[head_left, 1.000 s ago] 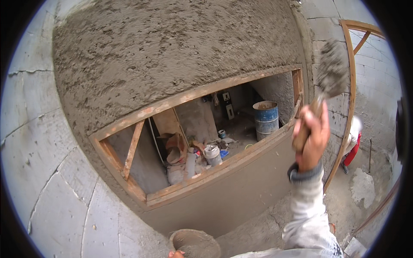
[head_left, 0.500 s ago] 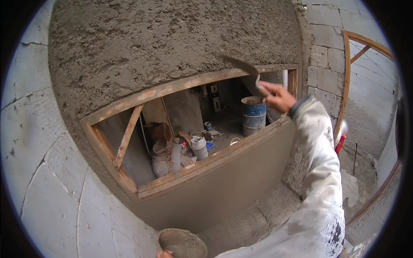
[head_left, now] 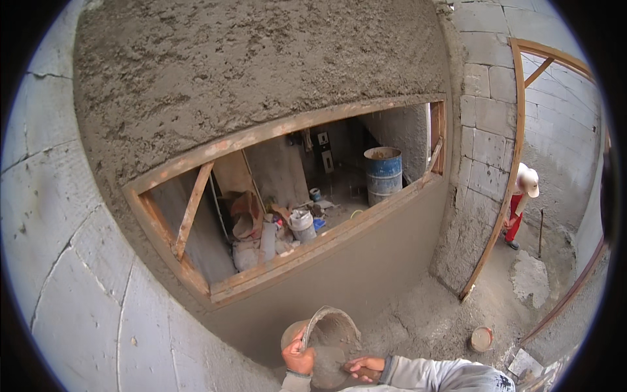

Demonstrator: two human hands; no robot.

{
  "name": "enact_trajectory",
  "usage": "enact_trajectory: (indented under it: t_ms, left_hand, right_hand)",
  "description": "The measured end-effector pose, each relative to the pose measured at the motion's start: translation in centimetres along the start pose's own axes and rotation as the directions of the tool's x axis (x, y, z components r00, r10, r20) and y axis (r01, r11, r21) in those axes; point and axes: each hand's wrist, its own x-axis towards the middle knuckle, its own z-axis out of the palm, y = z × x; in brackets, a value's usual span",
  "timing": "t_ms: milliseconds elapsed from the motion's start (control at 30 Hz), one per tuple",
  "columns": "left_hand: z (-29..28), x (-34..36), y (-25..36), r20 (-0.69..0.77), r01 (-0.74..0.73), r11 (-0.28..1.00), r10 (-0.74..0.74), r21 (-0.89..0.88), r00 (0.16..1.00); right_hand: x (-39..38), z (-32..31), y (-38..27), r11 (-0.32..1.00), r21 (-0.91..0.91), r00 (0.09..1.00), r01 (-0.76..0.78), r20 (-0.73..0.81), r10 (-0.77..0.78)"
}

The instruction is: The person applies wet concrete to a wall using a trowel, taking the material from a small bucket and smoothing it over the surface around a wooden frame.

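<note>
At the lower edge, a mortar-caked bucket [head_left: 338, 328] is tipped with its mouth toward me, and wet grey mortar shows inside it. My left hand [head_left: 298, 359] is closed on the bucket's rim at its left side. In my right hand [head_left: 367, 364] is a trowel [head_left: 371, 375], gripped by its handle. Its blade reaches into the bucket and is hard to tell apart from the mortar. Beyond my hands, smooth grey plaster [head_left: 366, 251] covers the wall below a wooden window frame [head_left: 287, 127]. Rough, lumpy mortar [head_left: 261, 65] coats the wall above it.
Through the opening stand a blue drum [head_left: 384, 179], a white bucket [head_left: 302, 225] and sacks [head_left: 247, 222]. A pale block wall [head_left: 85, 261] curves along the left. To the right, a person [head_left: 519, 202] in red trousers bends beyond a wooden door frame [head_left: 516, 144]. A small pail [head_left: 481, 338] sits on the floor.
My right hand has come down with the trowel from the window's upper right corner into the bucket. The bucket and my left hand have moved right and up in view, and the bucket is tipped.
</note>
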Motion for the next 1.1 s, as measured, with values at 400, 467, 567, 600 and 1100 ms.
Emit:
enact_trajectory:
  t_ms: [400, 467, 567, 600, 1100]
  left_hand:
    - [9.1, 2.7, -2.0, -0.404, 0.201, 0.857, -0.414, -0.474, 0.816]
    - [8.4, 1.7, -12.2, -0.568, 0.333, 0.897, -0.442, -0.29, 0.694]
    - [11.3, 0.3, -15.0, -0.613, 0.415, 0.838, -0.543, -0.354, 0.574]
    - [10.0, -0.4, -17.3, -0.608, 0.433, 0.812, -0.582, -0.392, 0.54]
    - [-5.0, -12.9, -18.9, -0.764, 0.789, 0.071, -0.21, 0.611, 0.61]
  right_hand:
    - [-5.6, -4.6, -6.0, 0.875, 0.482, 0.9, -0.047, 0.401, -0.173]
    - [-7.0, -6.5, -6.7, 0.861, 0.502, 0.911, -0.08, 0.387, -0.141]
    - [-12.4, -7.2, -10.5, 0.731, 0.646, 0.784, -0.22, 0.563, -0.262]
    - [-14.0, -7.4, -12.4, 0.713, 0.663, 0.766, -0.228, 0.574, -0.289]
    - [-46.3, 6.5, -61.1, -0.731, -0.654, -0.959, 0.197, 0.024, -0.281]
